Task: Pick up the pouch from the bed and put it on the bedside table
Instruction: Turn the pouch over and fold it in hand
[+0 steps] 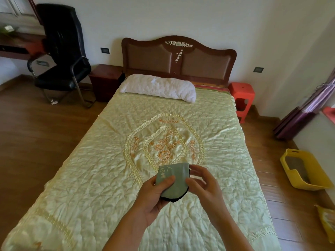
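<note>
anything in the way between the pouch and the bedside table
Nothing visible on the bed blocks it. Both hands hold the pouch near the foot; the bedside table stands left of the pillow, beside the black chair.

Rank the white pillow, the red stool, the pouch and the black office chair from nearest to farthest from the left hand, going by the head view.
1. Pouch: held in the left hand, over the foot of the bed.
2. White pillow: at the head of the bed.
3. Red stool: right of the headboard.
4. Black office chair: far left corner.
</note>
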